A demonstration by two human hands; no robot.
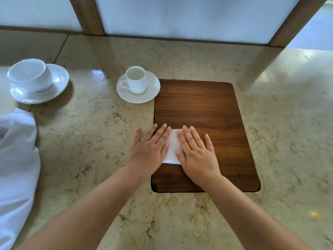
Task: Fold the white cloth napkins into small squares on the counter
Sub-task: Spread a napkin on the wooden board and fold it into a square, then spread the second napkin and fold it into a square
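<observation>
White loose cloth (16,168) lies at the tabletop's (90,141) left edge. Further right, the left hand (150,148) and right hand (196,156), fingers spread flat, press a folded napkin (173,147) onto a wooden board (207,109).

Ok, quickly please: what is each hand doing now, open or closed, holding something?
Left hand: open, flat, pressing the folded white napkin.
Right hand: open, flat, pressing the same napkin.
</observation>
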